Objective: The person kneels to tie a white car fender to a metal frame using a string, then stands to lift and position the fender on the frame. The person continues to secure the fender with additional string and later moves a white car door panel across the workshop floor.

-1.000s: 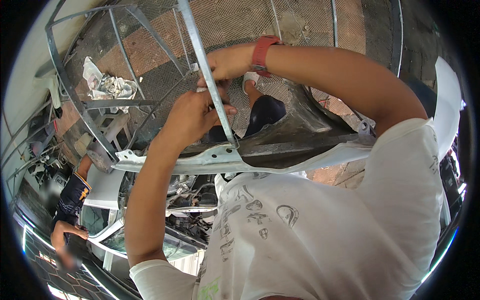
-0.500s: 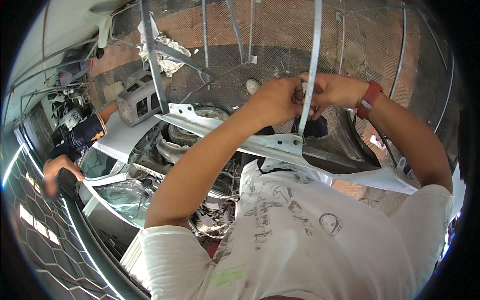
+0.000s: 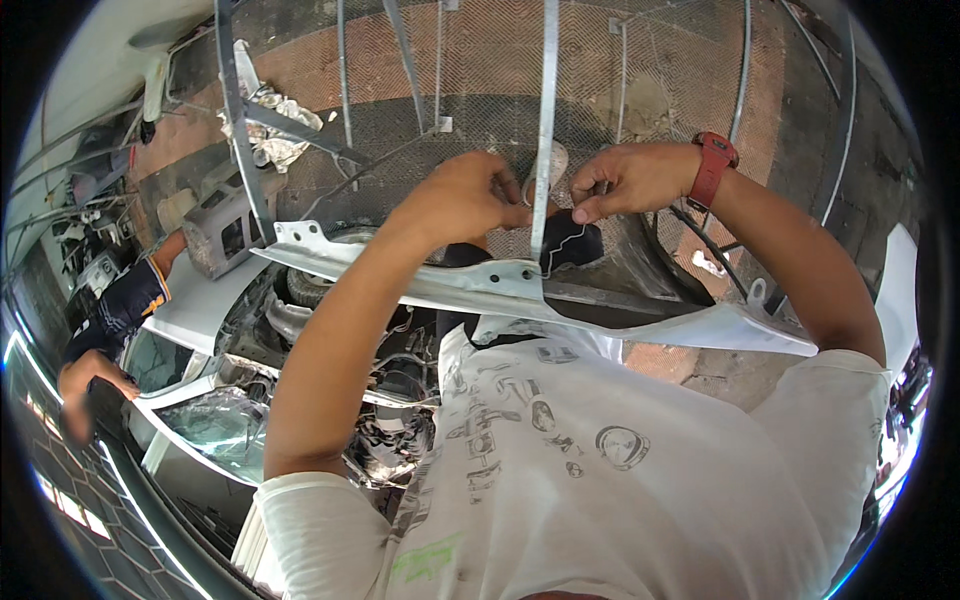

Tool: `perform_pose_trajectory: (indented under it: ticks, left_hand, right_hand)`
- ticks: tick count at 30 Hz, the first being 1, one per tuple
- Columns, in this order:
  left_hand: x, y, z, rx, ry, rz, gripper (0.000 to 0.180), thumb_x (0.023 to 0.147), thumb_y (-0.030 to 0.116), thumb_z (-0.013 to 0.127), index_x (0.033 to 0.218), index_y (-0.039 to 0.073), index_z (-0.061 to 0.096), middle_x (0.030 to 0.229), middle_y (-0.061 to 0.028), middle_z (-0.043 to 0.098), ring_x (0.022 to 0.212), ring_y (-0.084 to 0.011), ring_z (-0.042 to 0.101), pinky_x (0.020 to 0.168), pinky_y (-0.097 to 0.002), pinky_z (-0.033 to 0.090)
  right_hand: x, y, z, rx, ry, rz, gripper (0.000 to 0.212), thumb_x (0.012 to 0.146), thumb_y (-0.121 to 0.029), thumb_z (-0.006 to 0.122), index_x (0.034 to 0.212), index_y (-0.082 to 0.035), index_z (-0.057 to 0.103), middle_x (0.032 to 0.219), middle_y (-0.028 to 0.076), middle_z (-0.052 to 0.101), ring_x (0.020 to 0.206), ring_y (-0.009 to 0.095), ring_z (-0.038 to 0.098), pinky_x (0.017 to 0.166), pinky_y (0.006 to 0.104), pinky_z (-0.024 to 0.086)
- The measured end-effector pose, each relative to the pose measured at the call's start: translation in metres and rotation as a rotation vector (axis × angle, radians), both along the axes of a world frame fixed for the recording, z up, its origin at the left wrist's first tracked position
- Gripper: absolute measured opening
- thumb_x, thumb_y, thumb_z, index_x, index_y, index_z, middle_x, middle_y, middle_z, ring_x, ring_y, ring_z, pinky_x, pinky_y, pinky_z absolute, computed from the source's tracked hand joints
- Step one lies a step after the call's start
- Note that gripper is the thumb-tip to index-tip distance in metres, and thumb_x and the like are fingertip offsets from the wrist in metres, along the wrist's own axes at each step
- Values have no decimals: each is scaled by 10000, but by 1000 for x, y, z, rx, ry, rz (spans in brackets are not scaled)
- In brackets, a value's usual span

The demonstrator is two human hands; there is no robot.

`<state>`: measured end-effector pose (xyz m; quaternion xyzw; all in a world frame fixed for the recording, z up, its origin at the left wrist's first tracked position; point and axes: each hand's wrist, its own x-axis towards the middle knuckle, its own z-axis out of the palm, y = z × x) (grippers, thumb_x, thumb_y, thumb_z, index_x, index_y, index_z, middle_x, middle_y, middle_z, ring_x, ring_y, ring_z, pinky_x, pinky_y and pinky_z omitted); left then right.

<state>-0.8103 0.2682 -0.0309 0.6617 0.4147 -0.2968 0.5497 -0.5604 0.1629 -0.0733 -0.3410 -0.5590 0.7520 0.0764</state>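
Observation:
A white car body panel, probably a fender, lies across in front of my chest, below both hands. An upright metal bar of a frame comes down to its holed flange. On the bar's left side is my left hand, its fingers curled in close to the bar; what they hold, if anything, is hidden. To the right of the bar my right hand, with a red watch on the wrist, pinches a thin pale wire. The wire hangs crookedly from the fingertips toward the panel's flange.
More metal bars of the frame stand around the panel. At left is a dismantled car, where another person's arm reaches over. A grey bumper-like part and crumpled white sheeting lie beyond, near the patterned floor.
My hands have drawn apart to either side of the bar, where they were together before. The wire now shows below the right fingertips. The whole scene has shifted left in view.

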Motion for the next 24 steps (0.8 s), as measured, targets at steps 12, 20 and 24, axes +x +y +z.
perform_pose_trajectory:
  ticks: [12, 20, 24]
  left_hand:
    - [5, 1, 34, -30, 24, 10, 400, 876, 273, 840, 1052, -72, 741, 851, -214, 770, 672, -237, 783, 701, -352, 595]
    - [-9, 7, 44, -118, 20, -297, 545, 1068, 518, 545, 1412, 111, 655, 1169, -179, 769, 1132, -331, 729, 995, -421, 536]
    - [-23, 4, 43, -147, -18, -359, 555, 1110, 513, 459, 1516, 157, 586, 1283, -191, 732, 1219, -352, 686, 1051, -433, 507]
  right_hand:
    - [14, 4, 86, 238, -145, -85, 394, 982, -387, 708, 875, -11, 668, 723, 105, 632, 648, 263, 563, 639, 411, 464]
    - [-18, 0, 99, 183, -94, -445, 278, 1050, -283, 658, 1024, -7, 657, 889, 110, 741, 813, 192, 743, 715, 323, 585]
    - [-31, -10, 114, -327, 62, -675, 284, 1067, -250, 620, 1142, 24, 638, 939, 143, 741, 835, 191, 752, 729, 316, 633]
